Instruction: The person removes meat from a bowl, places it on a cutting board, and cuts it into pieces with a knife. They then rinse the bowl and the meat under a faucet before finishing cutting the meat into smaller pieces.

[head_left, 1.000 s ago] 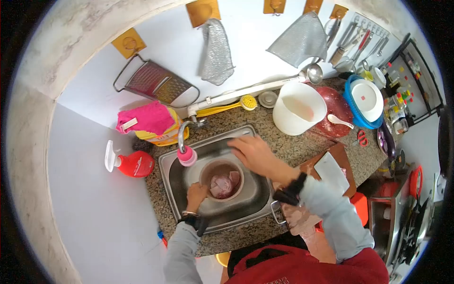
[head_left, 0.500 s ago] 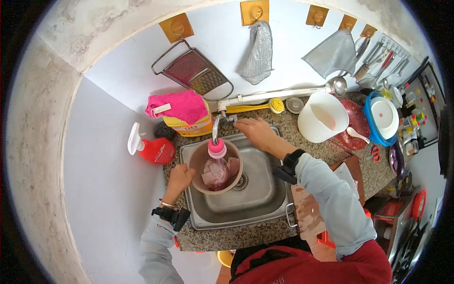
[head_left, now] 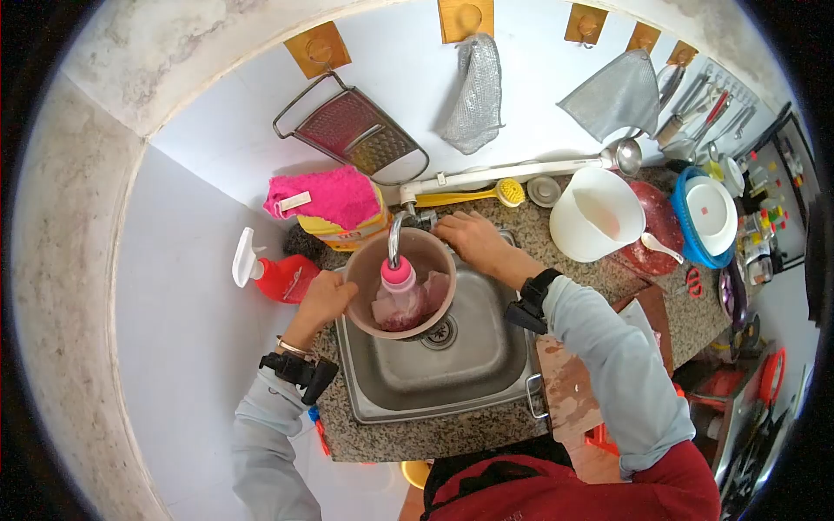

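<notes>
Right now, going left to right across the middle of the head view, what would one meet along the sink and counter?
Red spray bottle → brown bowl → right hand → white bucket → white spoon → blue basin

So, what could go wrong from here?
The left hand grips the bowl at one side only, so it might tip and drop the raw meat into the sink. The pink tap nozzle points straight at the meat, so if the right hand, at the tap handle, opens it hard, juices could splash. The red spray bottle sits close to the left hand and could get knocked.
</notes>
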Tool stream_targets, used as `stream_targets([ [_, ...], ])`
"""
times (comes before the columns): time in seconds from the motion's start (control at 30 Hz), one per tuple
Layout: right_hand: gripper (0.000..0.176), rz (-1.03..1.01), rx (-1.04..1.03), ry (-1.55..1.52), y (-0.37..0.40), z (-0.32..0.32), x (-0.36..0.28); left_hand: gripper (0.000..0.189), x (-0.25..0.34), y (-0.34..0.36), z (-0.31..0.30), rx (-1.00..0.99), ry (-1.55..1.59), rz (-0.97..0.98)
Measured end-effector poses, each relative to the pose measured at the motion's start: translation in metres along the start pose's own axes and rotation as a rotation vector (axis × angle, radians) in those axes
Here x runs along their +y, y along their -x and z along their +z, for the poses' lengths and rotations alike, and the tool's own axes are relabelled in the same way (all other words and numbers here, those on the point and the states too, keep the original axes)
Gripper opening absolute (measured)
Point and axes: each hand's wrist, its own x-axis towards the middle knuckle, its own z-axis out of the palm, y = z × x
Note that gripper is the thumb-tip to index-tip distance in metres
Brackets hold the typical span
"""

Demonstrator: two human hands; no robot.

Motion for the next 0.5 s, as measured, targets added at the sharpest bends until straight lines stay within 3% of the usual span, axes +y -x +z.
stream_targets([
  [0.1, 0.023, -0.024, -0.039, 0.05, 0.001, 0.003, 0.002, 0.034, 0.006, 0.001, -0.004, -0.013, 0.084, 0.011],
  [0.27, 0.02, -0.078, -0.069, 0.138, 0.0, 0.006, 0.004, 0.036, -0.003, -0.003, -0.004, -0.052, -0.037, 0.071],
  [0.5, 0.015, -0.154, -0.054, 0.196, -0.005, 0.014, 0.01, 0.036, -0.014, 0.0, -0.012, -0.08, -0.031, 0.016],
])
